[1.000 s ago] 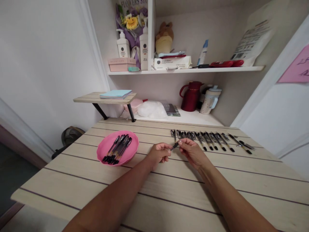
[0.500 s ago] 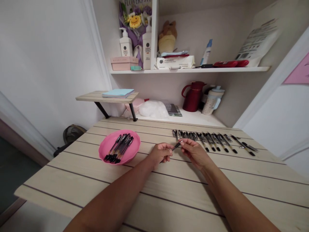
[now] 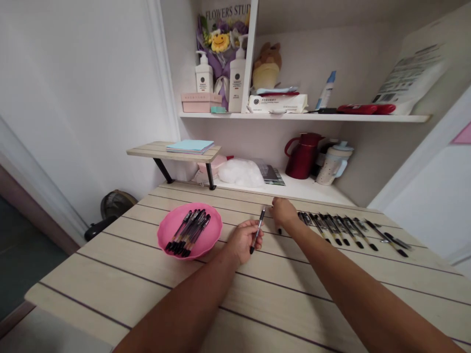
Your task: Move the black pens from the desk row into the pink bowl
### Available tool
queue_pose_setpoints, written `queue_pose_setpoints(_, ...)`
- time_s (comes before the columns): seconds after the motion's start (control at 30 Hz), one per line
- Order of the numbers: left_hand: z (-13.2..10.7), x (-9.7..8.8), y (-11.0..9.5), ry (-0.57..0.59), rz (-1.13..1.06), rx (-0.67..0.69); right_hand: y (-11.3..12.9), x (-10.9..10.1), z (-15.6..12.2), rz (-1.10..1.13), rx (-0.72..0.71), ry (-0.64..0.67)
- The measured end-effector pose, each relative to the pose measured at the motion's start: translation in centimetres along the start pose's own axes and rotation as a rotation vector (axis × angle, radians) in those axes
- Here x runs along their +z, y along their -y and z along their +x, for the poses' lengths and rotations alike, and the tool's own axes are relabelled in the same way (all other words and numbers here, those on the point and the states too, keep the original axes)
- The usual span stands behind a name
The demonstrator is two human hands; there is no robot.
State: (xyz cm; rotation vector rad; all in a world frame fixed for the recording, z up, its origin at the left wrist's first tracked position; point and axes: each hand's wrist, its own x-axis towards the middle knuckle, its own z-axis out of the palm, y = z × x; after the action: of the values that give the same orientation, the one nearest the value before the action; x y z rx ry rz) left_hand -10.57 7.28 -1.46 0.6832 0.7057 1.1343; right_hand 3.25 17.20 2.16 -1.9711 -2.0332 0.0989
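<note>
Right, a black pen (image 3: 257, 230) is pinched in the fingers of the left hand (image 3: 241, 241), silver end up and slightly tilted, above the desk (image 3: 206, 294), while just beside it the right hand (image 3: 285, 213) is placed back-up at the left end of a row of pens (image 3: 334, 228), its fingertips hidden, so whether anything is gripped there cannot be told. Off to the left, more pens (image 3: 190, 232) are bunched in a pink bowl (image 3: 165, 228), and farther back a red jug (image 3: 303, 157) is seen.
</note>
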Motion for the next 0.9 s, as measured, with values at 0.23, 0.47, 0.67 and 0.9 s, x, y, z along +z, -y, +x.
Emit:
queue_pose_setpoints(0.23,0.4,-0.1,0.0,-0.021,-0.025,0.021,2.0,1.3,0.5,-0.114,0.001,0.057)
queue_pose_setpoints(0.47,0.9,-0.5,0.0,-0.029,-0.048,0.068,3.2,1.4,-2.8,-0.161,-0.072,0.084)
queue_pose_setpoints(0.67,0.4,-0.3,-0.4,-0.028,-0.016,0.096,1.8,0.9,-7.2,-0.067,-0.161,0.005)
queue_pose_setpoints(0.9,-0.7,1.0,0.5,0.075,0.210,0.042,-4.8,-0.3,-9.1,1.277,0.140,-0.052)
